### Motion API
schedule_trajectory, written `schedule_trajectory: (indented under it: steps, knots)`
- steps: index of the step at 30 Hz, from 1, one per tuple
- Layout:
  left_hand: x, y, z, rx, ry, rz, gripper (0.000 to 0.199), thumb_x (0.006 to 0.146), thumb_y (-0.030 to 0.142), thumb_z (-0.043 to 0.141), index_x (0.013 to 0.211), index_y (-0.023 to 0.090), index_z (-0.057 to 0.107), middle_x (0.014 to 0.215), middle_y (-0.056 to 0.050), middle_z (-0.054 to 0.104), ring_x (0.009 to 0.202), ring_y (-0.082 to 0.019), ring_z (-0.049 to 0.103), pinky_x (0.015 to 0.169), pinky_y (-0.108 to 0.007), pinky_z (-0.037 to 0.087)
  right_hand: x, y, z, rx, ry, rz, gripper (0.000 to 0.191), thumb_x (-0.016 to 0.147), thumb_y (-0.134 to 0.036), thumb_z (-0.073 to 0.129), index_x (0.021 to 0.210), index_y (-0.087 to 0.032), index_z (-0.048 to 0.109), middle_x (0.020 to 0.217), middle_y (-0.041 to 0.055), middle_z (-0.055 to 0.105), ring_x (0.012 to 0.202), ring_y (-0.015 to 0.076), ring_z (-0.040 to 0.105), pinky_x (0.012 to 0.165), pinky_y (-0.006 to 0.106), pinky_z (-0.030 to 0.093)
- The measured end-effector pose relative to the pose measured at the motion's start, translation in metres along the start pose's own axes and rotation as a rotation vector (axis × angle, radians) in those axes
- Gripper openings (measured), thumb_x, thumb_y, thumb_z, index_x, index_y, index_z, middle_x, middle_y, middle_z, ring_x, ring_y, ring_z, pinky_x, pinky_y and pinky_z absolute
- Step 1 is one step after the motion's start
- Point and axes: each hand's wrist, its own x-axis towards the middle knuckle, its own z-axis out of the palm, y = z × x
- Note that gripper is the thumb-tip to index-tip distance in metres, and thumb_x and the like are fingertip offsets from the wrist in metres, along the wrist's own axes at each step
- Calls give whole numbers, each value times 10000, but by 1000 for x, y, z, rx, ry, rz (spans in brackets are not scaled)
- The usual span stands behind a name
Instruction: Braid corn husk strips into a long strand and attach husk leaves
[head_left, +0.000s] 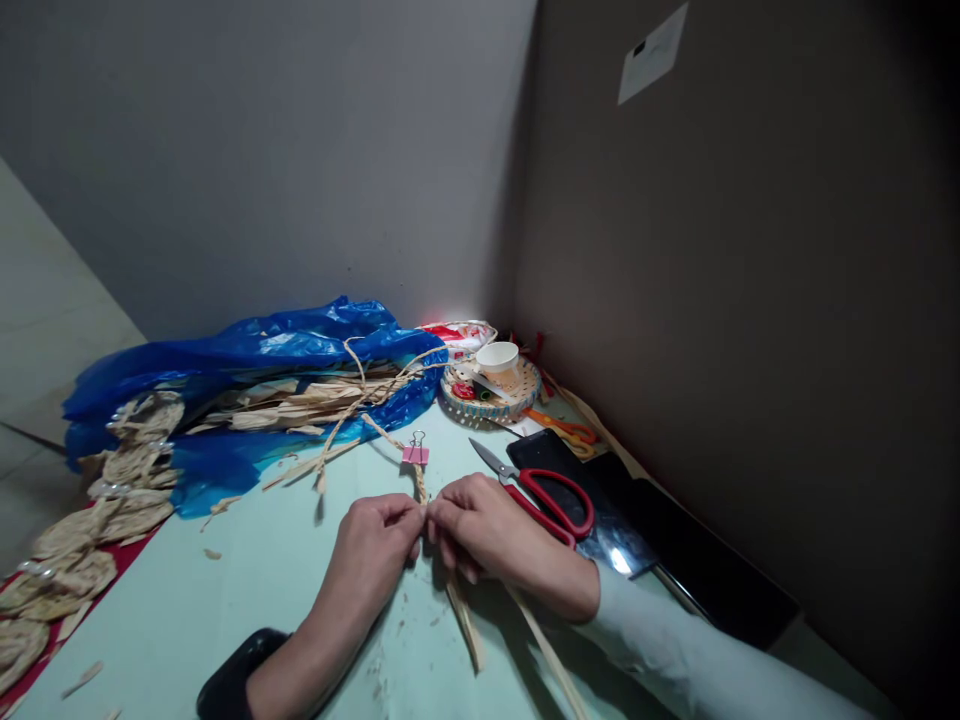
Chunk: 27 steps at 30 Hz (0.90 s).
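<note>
A braid of pale dried plant strips (420, 484) runs down the table from a pink binder clip (415, 455). My left hand (379, 540) is closed in a pinch on the braid's lower end. Close against it, my right hand (480, 530) pinches the strips from the other side, thumb and forefinger together. Loose ends of the strips (465, 625) trail from beneath my right hand toward the table's front. The exact crossing of the strips is hidden by my fingertips. Red-handled scissors (551, 500) lie just beyond my right hand.
A blue plastic bag (270, 340) with dried strips (300, 402) lies at the back left. Behind the clip, a woven basket (491, 405) holds a white cup (498, 358). Orange scissors (566, 428) and dark flat devices (697, 550) line the right wall. Coiled braidwork (97, 545) with pearls edges the left.
</note>
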Motion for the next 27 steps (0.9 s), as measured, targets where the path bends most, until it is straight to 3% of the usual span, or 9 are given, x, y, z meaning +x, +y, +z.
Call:
schedule_trajectory:
  steps: [3, 6, 9, 14, 16, 18, 21, 23, 27]
  knots:
    - [-4, 2, 0, -67, -33, -33, 255, 699, 296, 520, 468, 187, 511, 446, 29, 486, 489, -122, 409, 505, -237, 273, 0, -1, 7, 90, -81, 25, 439, 952, -243, 262, 649, -147, 565, 540, 31, 609, 391, 96, 518, 445, 200, 354]
    - [-8, 3, -2, -151, -65, -85, 285, 720, 355, 536, 494, 206, 443, 425, 85, 338, 431, -87, 260, 442, -226, 188, -10, -6, 14, -66, 26, 4, 404, 957, -236, 310, 654, -144, 562, 597, 76, 636, 582, 155, 613, 578, 241, 411]
    - [-10, 4, -4, -224, -90, -131, 359, 741, 442, 556, 516, 222, 382, 437, 112, 239, 433, -76, 161, 421, -230, 121, -19, -12, 15, -315, 139, -61, 332, 958, -214, 351, 752, -136, 599, 733, 117, 669, 793, 212, 610, 666, 282, 385]
    - [-10, 4, -8, -307, -108, -187, 302, 700, 405, 614, 541, 200, 459, 445, 110, 279, 427, -62, 157, 414, -234, 96, -17, -14, -4, -239, 5, -149, 398, 956, -308, 417, 618, -163, 571, 571, 22, 585, 561, 125, 482, 548, 254, 282]
    - [-10, 5, -8, -325, -116, -195, 281, 689, 400, 625, 553, 181, 512, 435, 108, 287, 417, -57, 163, 414, -233, 90, -13, -12, -13, -250, 70, -133, 420, 947, -360, 440, 601, -164, 575, 538, 3, 547, 521, 113, 414, 522, 260, 237]
    - [-9, 5, -8, -336, -130, -198, 289, 685, 414, 632, 568, 160, 562, 417, 109, 285, 405, -51, 162, 415, -232, 82, -10, -9, -18, -252, 162, -120, 368, 939, -361, 459, 669, -162, 611, 599, 11, 583, 565, 120, 435, 542, 256, 244]
    - [-10, 6, -6, -348, -158, -205, 287, 661, 418, 658, 599, 148, 582, 421, 86, 360, 389, -42, 199, 413, -221, 87, -5, -1, -12, -109, 83, -119, 275, 931, -341, 479, 772, -166, 618, 703, 31, 649, 703, 148, 526, 606, 236, 301]
    - [-10, 6, -5, -352, -173, -211, 282, 650, 421, 663, 616, 158, 567, 436, 71, 404, 380, -44, 242, 410, -211, 106, -3, 3, -3, -23, 16, -110, 261, 944, -308, 446, 768, -172, 583, 647, 17, 627, 722, 156, 535, 619, 231, 314]
    - [-10, 4, -5, -309, -184, -193, 297, 646, 450, 646, 630, 169, 555, 458, 90, 356, 397, -46, 200, 412, -208, 114, 1, 8, 5, -12, 49, -110, 229, 921, -231, 451, 726, -165, 551, 686, 14, 597, 682, 139, 497, 610, 234, 308]
